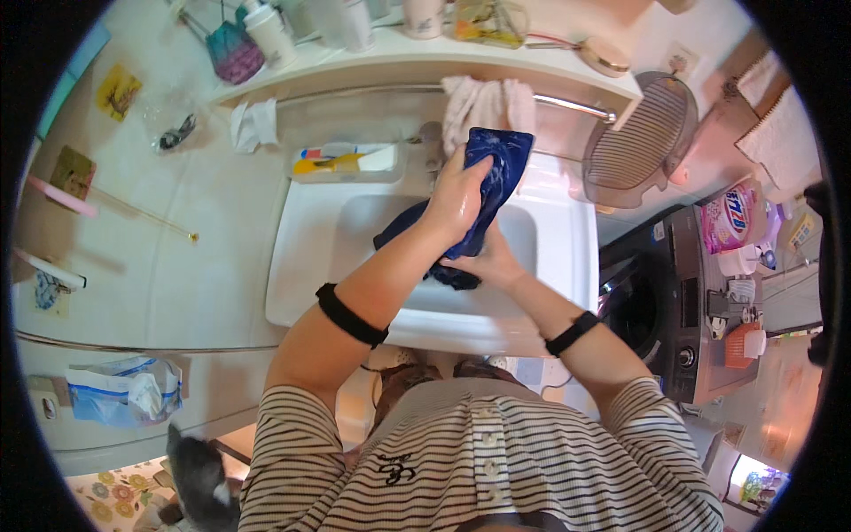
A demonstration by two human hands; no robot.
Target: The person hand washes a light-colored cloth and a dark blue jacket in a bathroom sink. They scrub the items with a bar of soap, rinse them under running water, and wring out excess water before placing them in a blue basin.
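A wet dark blue cloth (510, 159) with whitish suds on it is held up over a white sink (292, 266). My left hand (459, 196) grips it from the left, thumb across its front. Lower on the right, my right hand (492, 256) holds the cloth's lower part from beneath; some of its fingers are hidden behind the fabric. More dark fabric hangs below and to the left, over the basin. The faucet (432, 149) stands behind the cloth, partly covered by it.
Behind the sink, a towel (459, 110) hangs on a metal rail (572, 110) below a shelf (392, 56) with bottles. A clear box (392, 173) with brushes sits at the back left. A washing machine (691, 346) stands at the right, a grey cat (199, 472) at the lower left.
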